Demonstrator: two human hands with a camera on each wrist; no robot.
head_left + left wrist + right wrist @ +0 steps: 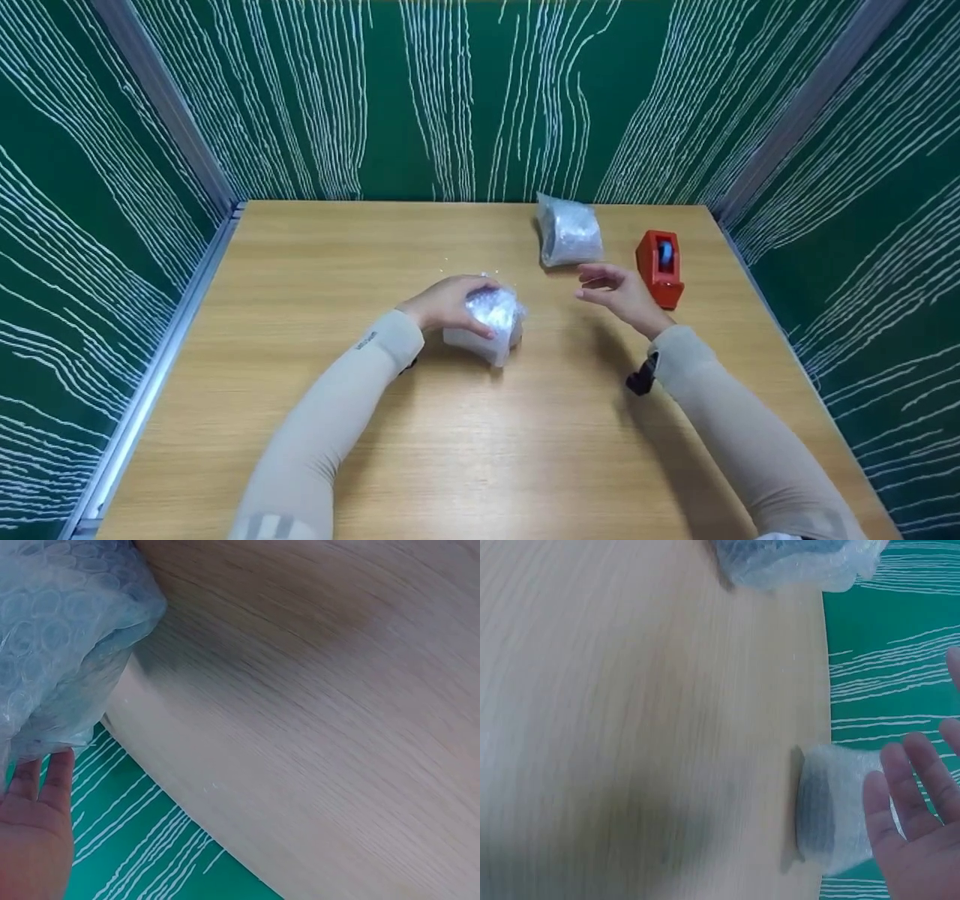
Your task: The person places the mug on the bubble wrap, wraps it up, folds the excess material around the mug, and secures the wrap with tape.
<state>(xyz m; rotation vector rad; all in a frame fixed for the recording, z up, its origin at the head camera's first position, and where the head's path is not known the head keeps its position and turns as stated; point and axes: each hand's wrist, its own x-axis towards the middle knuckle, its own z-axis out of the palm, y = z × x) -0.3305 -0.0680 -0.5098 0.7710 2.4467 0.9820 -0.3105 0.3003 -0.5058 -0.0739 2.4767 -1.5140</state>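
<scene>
A bundle of bubble wrap (491, 322) stands near the middle of the wooden table, and what it wraps is hidden. My left hand (455, 304) grips it from the left, thumb on the near side and fingers on the far side. In the left wrist view, the fingertips (58, 769) touch the lower edge of the wrapped bundle (60, 637). To the right, my right hand (619, 296) is held above the table with nothing in it, its fingers loosely bent. It is nearest to a second bubble-wrapped bundle (571, 231) and a red tape dispenser (661, 281).
The wooden table (315, 262) meets green walls (390, 112) with white wavy lines at the back and sides. Grey metal posts (169, 105) stand at the back corners. The second bundle lies near the back edge, with the tape dispenser to its right.
</scene>
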